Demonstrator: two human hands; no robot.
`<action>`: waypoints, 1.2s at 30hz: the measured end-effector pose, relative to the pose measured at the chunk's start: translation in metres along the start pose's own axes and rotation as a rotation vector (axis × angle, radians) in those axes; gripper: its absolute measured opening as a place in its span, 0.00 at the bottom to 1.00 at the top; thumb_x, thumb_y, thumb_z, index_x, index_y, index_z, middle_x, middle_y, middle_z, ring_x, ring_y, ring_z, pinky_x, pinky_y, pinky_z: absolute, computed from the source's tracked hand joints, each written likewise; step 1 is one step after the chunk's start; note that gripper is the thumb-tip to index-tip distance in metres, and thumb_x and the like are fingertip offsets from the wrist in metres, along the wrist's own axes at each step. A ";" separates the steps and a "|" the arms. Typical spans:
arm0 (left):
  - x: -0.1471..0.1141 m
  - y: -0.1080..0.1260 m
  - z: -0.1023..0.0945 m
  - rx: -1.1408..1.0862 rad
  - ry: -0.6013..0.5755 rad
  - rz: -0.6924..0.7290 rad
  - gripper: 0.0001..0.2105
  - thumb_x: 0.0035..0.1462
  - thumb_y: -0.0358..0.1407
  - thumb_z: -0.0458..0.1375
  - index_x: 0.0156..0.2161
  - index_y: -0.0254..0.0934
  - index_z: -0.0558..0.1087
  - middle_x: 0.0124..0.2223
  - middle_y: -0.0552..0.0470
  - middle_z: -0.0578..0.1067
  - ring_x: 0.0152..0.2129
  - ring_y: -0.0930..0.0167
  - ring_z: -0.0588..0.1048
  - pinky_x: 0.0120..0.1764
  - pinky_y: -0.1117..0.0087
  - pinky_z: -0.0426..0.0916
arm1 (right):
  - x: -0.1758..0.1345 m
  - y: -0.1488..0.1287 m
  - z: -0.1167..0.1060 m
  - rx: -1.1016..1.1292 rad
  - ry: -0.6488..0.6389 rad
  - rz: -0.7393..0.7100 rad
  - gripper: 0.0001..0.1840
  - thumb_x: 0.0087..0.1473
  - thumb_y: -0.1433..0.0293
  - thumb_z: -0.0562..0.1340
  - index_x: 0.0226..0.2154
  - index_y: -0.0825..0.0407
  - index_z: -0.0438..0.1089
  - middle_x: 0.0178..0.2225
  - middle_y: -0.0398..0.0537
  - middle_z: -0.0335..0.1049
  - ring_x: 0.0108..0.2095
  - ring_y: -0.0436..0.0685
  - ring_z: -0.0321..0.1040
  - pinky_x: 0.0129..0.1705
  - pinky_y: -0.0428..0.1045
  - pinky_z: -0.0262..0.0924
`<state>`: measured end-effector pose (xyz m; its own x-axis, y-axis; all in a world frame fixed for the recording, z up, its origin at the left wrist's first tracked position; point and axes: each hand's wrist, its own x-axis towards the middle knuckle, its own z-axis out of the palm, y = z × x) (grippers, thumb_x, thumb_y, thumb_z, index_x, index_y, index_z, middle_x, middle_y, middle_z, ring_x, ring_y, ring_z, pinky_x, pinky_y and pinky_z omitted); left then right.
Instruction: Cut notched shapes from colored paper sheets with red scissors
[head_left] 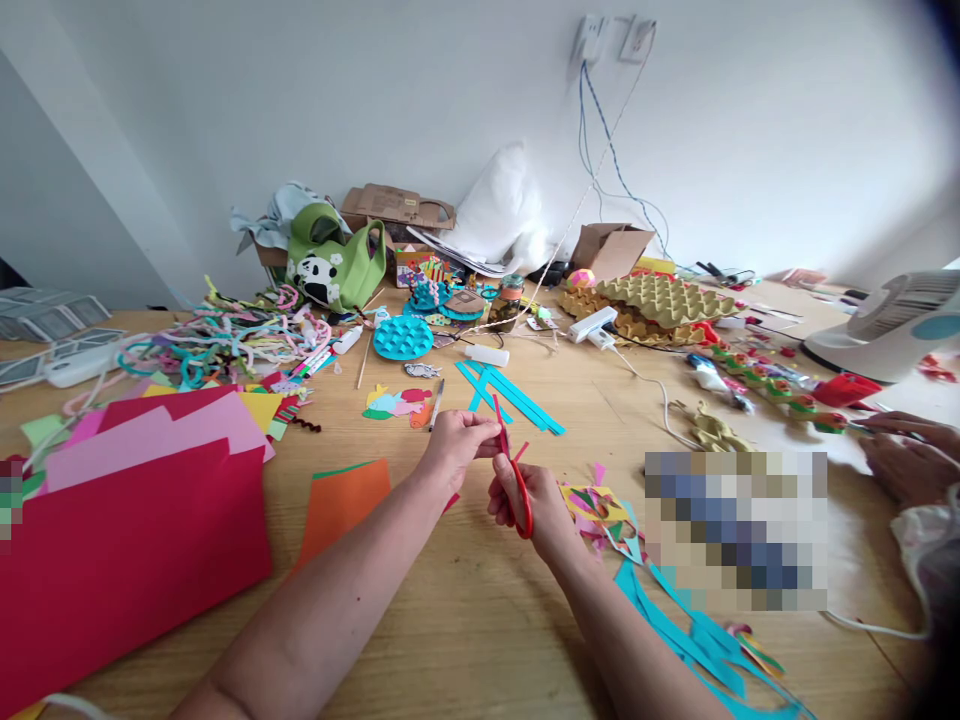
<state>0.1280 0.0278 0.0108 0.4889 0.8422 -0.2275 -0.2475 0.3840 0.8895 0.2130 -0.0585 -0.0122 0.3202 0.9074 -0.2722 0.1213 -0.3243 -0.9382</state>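
My right hand (pixel 536 505) grips red-handled scissors (pixel 514 470), blades pointing up and away. My left hand (pixel 454 445) pinches a small red paper piece (pixel 501 443) right at the blades, above the wooden table (pixel 465 600). Just beyond my hands lie turquoise paper strips (pixel 510 395). An orange sheet (pixel 337 505) lies under my left forearm. Colourful paper scraps (pixel 596 505) sit right of my right hand.
Red and pink paper sheets (pixel 127 520) cover the left. Pipe cleaners (pixel 225 345), a green panda bag (pixel 334 265), egg trays (pixel 652 300), a white fan (pixel 892 325) and boxes crowd the back. Another person's hands (pixel 904 455) work at the right. Turquoise offcuts (pixel 697 640) lie front right.
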 end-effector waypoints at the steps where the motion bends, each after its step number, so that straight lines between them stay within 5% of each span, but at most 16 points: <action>1: 0.000 0.000 0.000 0.000 -0.002 -0.001 0.03 0.43 0.27 0.60 0.23 0.29 0.70 0.21 0.45 0.75 0.18 0.72 0.74 0.30 0.68 0.70 | 0.000 0.000 0.000 0.000 0.003 0.000 0.29 0.46 0.45 0.55 0.17 0.54 0.62 0.12 0.44 0.65 0.12 0.47 0.60 0.13 0.41 0.49; 36: 0.001 0.001 -0.001 0.027 -0.004 -0.033 0.03 0.43 0.25 0.58 0.23 0.30 0.69 0.20 0.47 0.75 0.17 0.72 0.74 0.28 0.71 0.70 | 0.000 0.002 -0.001 -0.003 -0.007 0.006 0.28 0.47 0.45 0.56 0.18 0.54 0.62 0.12 0.43 0.64 0.12 0.46 0.60 0.12 0.40 0.49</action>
<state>0.1272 0.0291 0.0111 0.4996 0.8278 -0.2552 -0.2091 0.4011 0.8918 0.2140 -0.0592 -0.0136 0.3144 0.9074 -0.2790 0.1223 -0.3302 -0.9360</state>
